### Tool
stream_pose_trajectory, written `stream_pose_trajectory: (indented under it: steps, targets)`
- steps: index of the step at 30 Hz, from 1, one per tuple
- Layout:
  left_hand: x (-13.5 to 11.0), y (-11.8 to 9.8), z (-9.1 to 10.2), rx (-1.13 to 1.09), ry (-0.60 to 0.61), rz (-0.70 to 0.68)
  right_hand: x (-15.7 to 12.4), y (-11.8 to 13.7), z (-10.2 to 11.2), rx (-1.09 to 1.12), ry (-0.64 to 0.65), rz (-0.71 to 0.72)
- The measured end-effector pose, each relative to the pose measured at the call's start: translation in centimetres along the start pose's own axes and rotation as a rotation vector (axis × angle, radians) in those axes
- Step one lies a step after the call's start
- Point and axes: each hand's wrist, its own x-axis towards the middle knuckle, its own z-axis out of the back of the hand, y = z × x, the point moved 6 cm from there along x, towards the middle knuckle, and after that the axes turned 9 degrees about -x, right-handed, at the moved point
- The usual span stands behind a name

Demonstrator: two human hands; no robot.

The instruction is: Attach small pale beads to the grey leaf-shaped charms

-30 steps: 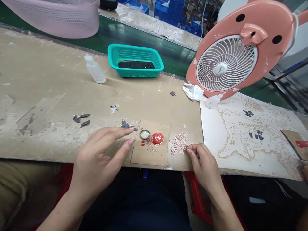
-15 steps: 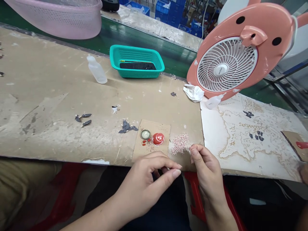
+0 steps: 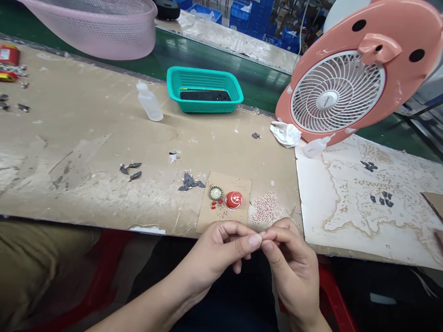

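My left hand (image 3: 218,246) and my right hand (image 3: 290,258) meet in front of the bench edge, their fingertips touching above a pile of tiny pink-white beads (image 3: 264,207). Something very small seems pinched in my right fingertips, mostly hidden. Just left of the beads, a tan card (image 3: 223,221) holds a gold bottle cap (image 3: 215,193), a glossy red dome (image 3: 234,199) and small red bits. Dark leaf-shaped pieces (image 3: 188,182) lie beside the card.
On the worn bench stand a teal basket (image 3: 204,90) holding a black object and a plastic squeeze bottle (image 3: 148,101). A pink fan (image 3: 337,83) and crumpled white tissue (image 3: 285,134) stand back right, above a printed map sheet (image 3: 363,198).
My left hand has moved right from beside the card to meet my right hand. My right hand has risen off the bench, away from the beads. The view has shifted slightly.
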Motion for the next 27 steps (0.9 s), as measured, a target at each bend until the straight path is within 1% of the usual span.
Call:
stream_pose_trajectory:
  steps: [2, 4, 8, 12, 17, 22, 24, 25, 26, 27]
  targets:
    - [-0.2, 0.0, 0.4, -0.008, -0.017, -0.013, 0.1, 0.0, -0.1, -0.006, 0.025, 0.0]
    - [-0.5, -0.2, 0.7, 0.018, -0.007, -0.038, 0.3, 0.1, -0.1, -0.005, 0.05, -0.013]
    - [-1.1, -1.2, 1.1, 0.17, -0.011, -0.143, 0.8, 0.5, -0.1, -0.041, 0.096, -0.022]
    - [-1.8, -2.4, 1.4, 0.311, -0.048, -0.239, 1.2, 1.3, -0.6, -0.078, 0.197, 0.014]
    - [-2.5, -3.2, 2.3, 0.433, -0.098, -0.23, 1.6, 1.9, -1.2, -0.105, 0.304, 0.073]
    - [-3.0, -3.3, 2.8, 0.513, -0.101, -0.198, 1.8, 1.8, -2.1, -0.096, 0.355, 0.057]
    - [-2.9, -3.6, 3.1, 0.559, -0.084, -0.201, 1.9, 1.8, -2.3, -0.111, 0.349, 0.051]
    - [-2.8, -4.0, 3.4, 0.606, -0.084, -0.236, 2.1, 1.8, -2.3, -0.124, 0.33, 0.046]
    - [-2.8, -4.7, 3.8, 0.684, -0.106, -0.309, 2.3, 1.7, -2.2, -0.14, 0.301, 0.038]
    - [-2.9, -5.7, 4.4, 0.794, -0.161, -0.417, 2.6, 1.6, -2.0, -0.162, 0.262, 0.03]
